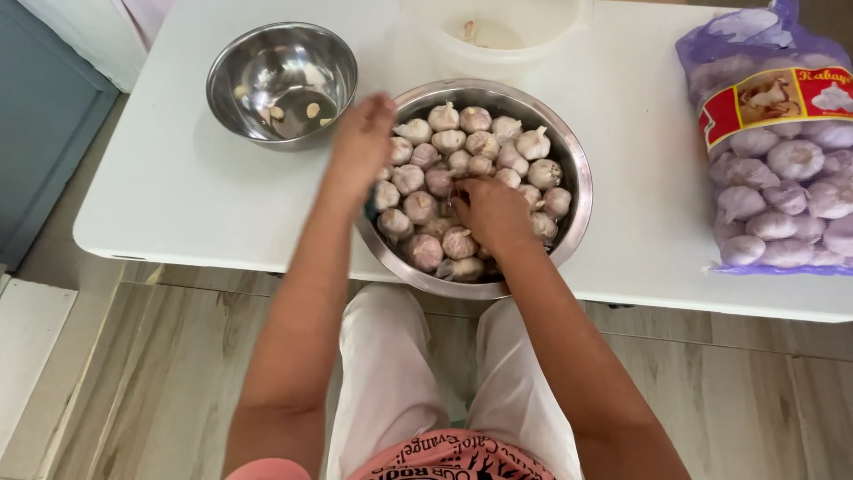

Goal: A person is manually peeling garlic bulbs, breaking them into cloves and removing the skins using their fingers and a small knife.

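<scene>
Head view, looking down: both my hands are in the large steel bowl at centre frame, which is heaped with whole garlic bulbs. Right hand lies knuckles-up on the pile at centre, fingers curled and pinching at something small near a bulb; what exactly, I cannot tell. Left hand rests on the bowl's left rim, fingers together and pointing to the upper frame, touching the bulbs there.

Small steel bowl, upper left, holds only a few loose cloves. White tub at upper centre, nearly empty. Purple mesh sack of garlic at right edge, still full.

Judgement: early in breaking bulbs into cloves. Next move calls for a firm two-handed grip on one bulb, then a short carry to the small bowl.
</scene>
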